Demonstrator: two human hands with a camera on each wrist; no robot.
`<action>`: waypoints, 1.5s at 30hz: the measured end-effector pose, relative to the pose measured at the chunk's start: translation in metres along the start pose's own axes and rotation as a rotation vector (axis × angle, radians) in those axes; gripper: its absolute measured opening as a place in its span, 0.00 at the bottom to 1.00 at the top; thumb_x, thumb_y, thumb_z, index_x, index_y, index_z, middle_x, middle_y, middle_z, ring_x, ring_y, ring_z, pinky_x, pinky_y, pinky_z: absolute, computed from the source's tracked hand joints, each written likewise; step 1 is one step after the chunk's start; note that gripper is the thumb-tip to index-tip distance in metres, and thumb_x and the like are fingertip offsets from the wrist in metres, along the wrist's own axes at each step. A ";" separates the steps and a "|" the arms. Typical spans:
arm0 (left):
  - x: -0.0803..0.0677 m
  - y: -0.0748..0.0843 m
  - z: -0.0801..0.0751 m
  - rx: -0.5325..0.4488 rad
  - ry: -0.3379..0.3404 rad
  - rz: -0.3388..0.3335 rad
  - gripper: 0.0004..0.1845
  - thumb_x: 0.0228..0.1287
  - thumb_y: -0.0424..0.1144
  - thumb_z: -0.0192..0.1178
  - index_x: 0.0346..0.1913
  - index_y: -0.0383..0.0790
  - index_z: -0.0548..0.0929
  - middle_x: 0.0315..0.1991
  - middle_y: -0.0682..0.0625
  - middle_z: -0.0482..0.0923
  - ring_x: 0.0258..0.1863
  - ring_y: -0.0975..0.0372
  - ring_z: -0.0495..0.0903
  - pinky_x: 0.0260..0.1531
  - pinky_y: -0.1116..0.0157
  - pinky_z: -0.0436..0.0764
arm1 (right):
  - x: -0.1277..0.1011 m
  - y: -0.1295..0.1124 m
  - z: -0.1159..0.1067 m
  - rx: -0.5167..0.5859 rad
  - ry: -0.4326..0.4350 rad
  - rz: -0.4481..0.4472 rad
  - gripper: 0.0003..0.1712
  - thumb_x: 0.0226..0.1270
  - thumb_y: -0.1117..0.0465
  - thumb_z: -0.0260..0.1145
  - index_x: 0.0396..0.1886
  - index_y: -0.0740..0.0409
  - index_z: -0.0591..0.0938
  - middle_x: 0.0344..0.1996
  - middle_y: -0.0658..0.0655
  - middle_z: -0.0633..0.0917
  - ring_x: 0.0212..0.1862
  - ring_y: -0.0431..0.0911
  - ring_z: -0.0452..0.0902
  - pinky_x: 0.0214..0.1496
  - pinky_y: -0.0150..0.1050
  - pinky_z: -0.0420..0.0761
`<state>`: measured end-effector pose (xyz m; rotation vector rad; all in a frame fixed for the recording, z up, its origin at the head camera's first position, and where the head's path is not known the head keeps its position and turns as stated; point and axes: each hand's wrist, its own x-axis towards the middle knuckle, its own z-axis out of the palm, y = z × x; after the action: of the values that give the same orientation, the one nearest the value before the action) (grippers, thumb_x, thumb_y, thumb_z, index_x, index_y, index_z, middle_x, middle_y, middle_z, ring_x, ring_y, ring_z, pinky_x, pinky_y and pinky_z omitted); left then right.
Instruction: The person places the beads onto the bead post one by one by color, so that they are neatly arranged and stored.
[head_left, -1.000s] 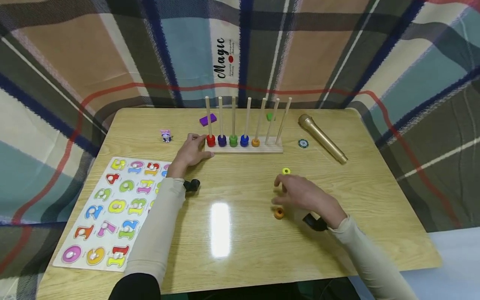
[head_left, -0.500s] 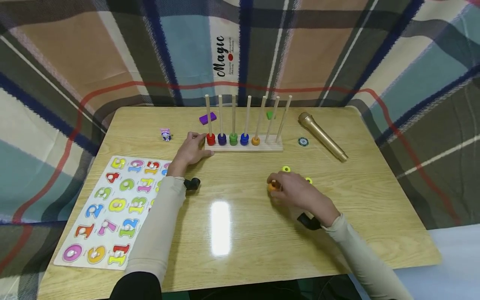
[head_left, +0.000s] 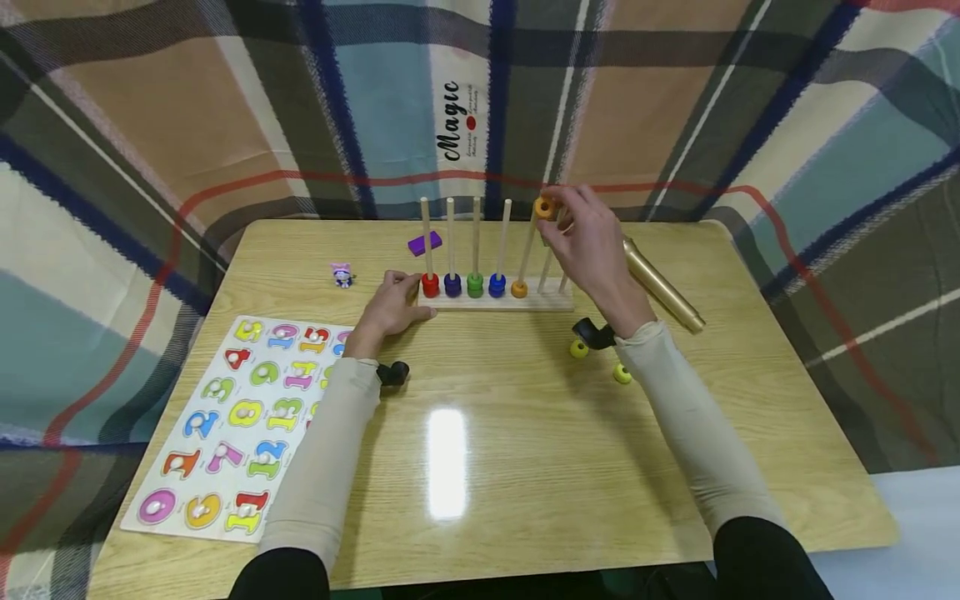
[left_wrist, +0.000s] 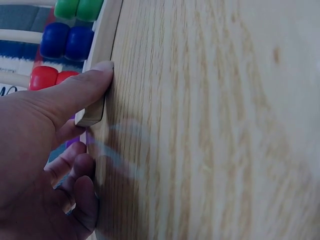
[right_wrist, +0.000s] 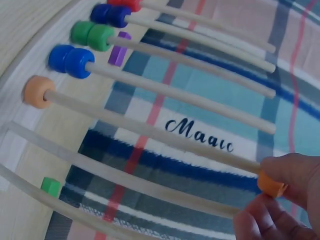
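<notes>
A wooden peg stand point(head_left: 495, 306) stands near the table's far edge, its pegs upright. Red, dark blue, green and blue beads sit in pairs on the pegs from the left; a single orange bead point(right_wrist: 39, 92) sits at the foot of the fifth. My left hand point(head_left: 390, 307) grips the base's left end, thumb along the front, as the left wrist view shows. Between thumb and fingers, my right hand point(head_left: 594, 243) pinches another orange bead point(right_wrist: 270, 185) at the fifth peg's tip. Whether the peg has entered its hole, I cannot tell.
Two yellow beads point(head_left: 579, 348) lie below my right wrist. A number puzzle board point(head_left: 187, 485) lies left, beside my left forearm. Around the stand are a small figurine point(head_left: 342, 275), a purple block point(head_left: 425, 243), a green block point(right_wrist: 50, 187) and a gold microphone point(head_left: 663, 283).
My right hand took hold of the orange bead on the table, then lifted it up and away to the fifth peg's top. My left hand stays on the base.
</notes>
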<state>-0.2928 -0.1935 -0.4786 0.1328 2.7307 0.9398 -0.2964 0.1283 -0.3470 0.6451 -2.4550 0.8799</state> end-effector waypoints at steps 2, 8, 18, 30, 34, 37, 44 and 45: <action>0.000 0.002 0.001 -0.002 -0.002 0.002 0.45 0.77 0.48 0.66 0.86 0.37 0.55 0.79 0.34 0.51 0.79 0.37 0.59 0.79 0.40 0.61 | 0.006 0.003 0.001 -0.023 0.005 0.027 0.21 0.76 0.63 0.72 0.64 0.63 0.84 0.52 0.65 0.85 0.43 0.57 0.86 0.45 0.51 0.86; 0.000 0.003 -0.001 0.000 0.001 -0.004 0.45 0.77 0.47 0.66 0.86 0.37 0.55 0.79 0.34 0.51 0.80 0.37 0.59 0.79 0.40 0.61 | 0.010 0.000 0.000 -0.048 -0.026 0.058 0.22 0.77 0.62 0.71 0.67 0.61 0.84 0.55 0.63 0.85 0.41 0.55 0.83 0.43 0.47 0.83; -0.004 -0.001 0.000 -0.028 0.006 -0.018 0.45 0.77 0.47 0.66 0.87 0.38 0.55 0.79 0.34 0.51 0.80 0.37 0.57 0.79 0.39 0.60 | 0.018 -0.007 0.006 -0.137 -0.187 0.145 0.26 0.77 0.56 0.69 0.72 0.57 0.82 0.60 0.62 0.81 0.40 0.53 0.77 0.41 0.48 0.79; -0.003 -0.002 -0.002 -0.030 -0.002 -0.022 0.45 0.76 0.48 0.66 0.87 0.40 0.55 0.79 0.36 0.51 0.80 0.39 0.58 0.78 0.40 0.61 | -0.049 0.012 0.000 -0.223 -0.183 0.138 0.22 0.77 0.54 0.68 0.63 0.61 0.84 0.50 0.64 0.83 0.31 0.54 0.79 0.27 0.48 0.76; -0.002 0.000 -0.002 -0.024 0.000 -0.017 0.45 0.77 0.48 0.66 0.87 0.39 0.55 0.79 0.36 0.51 0.80 0.39 0.58 0.78 0.40 0.61 | -0.089 0.028 0.003 -0.359 -0.560 0.261 0.29 0.77 0.49 0.69 0.65 0.65 0.80 0.54 0.69 0.84 0.33 0.56 0.82 0.33 0.52 0.84; -0.003 -0.003 -0.002 -0.019 0.005 -0.023 0.45 0.77 0.48 0.66 0.87 0.38 0.55 0.79 0.35 0.51 0.80 0.38 0.58 0.78 0.40 0.61 | -0.113 0.039 0.013 -0.387 -0.708 0.292 0.30 0.77 0.49 0.69 0.66 0.66 0.79 0.57 0.71 0.83 0.42 0.61 0.84 0.49 0.59 0.84; 0.000 -0.004 0.001 -0.019 0.004 -0.005 0.45 0.77 0.48 0.66 0.87 0.38 0.55 0.79 0.34 0.51 0.78 0.37 0.59 0.78 0.39 0.61 | -0.133 0.047 0.023 -0.357 -0.610 0.227 0.18 0.72 0.58 0.72 0.55 0.65 0.86 0.44 0.63 0.87 0.39 0.57 0.85 0.47 0.57 0.84; 0.001 -0.003 0.001 -0.019 0.003 -0.002 0.45 0.77 0.48 0.66 0.87 0.38 0.55 0.79 0.34 0.51 0.78 0.37 0.59 0.78 0.38 0.62 | -0.131 0.046 0.021 -0.335 -0.581 0.226 0.19 0.71 0.60 0.72 0.56 0.65 0.85 0.44 0.63 0.87 0.39 0.56 0.85 0.45 0.55 0.85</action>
<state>-0.2936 -0.1948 -0.4817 0.1256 2.7228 0.9662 -0.2244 0.1815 -0.4555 0.5632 -3.1483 0.3599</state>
